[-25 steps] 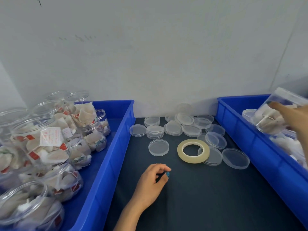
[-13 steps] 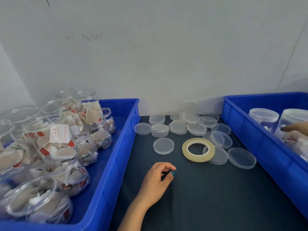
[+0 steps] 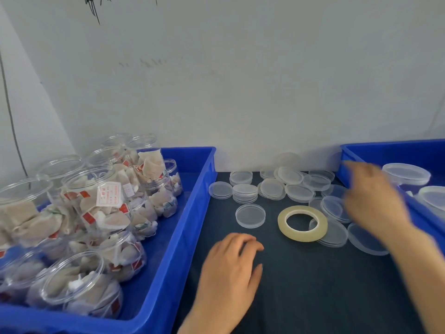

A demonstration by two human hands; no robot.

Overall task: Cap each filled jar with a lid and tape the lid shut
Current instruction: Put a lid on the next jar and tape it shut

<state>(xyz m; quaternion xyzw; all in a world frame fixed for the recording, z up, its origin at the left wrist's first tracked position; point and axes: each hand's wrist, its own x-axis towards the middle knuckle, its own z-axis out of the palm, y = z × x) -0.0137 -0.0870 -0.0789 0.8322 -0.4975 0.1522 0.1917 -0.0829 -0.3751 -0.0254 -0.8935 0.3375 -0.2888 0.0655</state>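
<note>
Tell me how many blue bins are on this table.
2. The left bin holds filled jars without lids; the right bin, partly cut off by the frame, holds lidded jars.

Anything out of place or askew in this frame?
The filled clear plastic jars lie tumbled in the left blue plastic bin, several on their sides and uncapped. The yellowish tape roll overlaps a clear round lid. Nothing looks spilled.
</note>
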